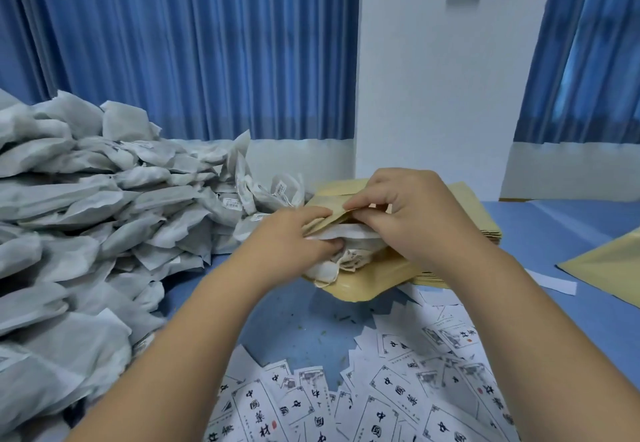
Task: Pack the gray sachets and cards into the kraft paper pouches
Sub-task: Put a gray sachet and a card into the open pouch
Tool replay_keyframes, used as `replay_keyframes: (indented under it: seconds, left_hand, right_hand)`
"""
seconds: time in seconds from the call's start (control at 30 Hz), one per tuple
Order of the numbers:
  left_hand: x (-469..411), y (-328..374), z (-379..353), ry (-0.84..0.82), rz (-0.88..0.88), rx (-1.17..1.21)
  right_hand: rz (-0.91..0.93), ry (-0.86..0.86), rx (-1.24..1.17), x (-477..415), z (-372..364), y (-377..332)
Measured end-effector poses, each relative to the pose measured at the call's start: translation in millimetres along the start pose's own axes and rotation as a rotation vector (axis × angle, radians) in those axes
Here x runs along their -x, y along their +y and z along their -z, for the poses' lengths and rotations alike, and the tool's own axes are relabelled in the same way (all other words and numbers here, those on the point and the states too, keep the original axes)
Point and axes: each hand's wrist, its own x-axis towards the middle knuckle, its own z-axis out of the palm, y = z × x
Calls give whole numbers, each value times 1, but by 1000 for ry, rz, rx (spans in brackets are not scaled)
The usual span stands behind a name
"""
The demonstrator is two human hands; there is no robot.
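Far left: a heap of soft, pillow-shaped gray nonwoven sachets [86, 216] is being shown on the smooth blue tabletop [294, 324]. Its left side is being cut off by the frame, and the small labels are too blurred to be read.

Centre-left: the left hand [291, 234] is being curled around crumpled gray sachets [327, 270] at the mouth of a flat tan kraft paper pouch [360, 287]. Its fingertips are being hidden inside the opening, and the sachets there cannot be counted.

Centre: the pouch's upper lip is being pinched and lifted by the right hand [415, 213], thumb against fingers.

Below centre: white rectangular printed cards [381, 403] are being shown scattered and overlapping, the lowest cropped by the frame.

Centre-right: a squared stack of kraft pouches [481, 216] is being partly hidden behind the hands.

Right: a thin white paper strip [554, 282] is lying flat, and a further tan pouch [609, 265] is being cropped at the edge.
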Motion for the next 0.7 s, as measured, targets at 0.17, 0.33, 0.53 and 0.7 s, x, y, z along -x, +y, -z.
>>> replay_keyframes:
  seconds: [0.17,0.33,0.53,0.7]
  left_hand:
    - [-4,-13,-12,26,75,247]
    - [-7,-11,-19,93,139,220]
    - [-6,-9,-22,193,19,302]
    - [-7,-7,-17,190,16,358]
  right_hand:
    - [-65,-64,89,1,-2,0]
    - [-131,-122,243,3,-4,-7]
    - [-79,-157,384,6,0,-46]
    - [-156,-371,434,26,-8,-62]
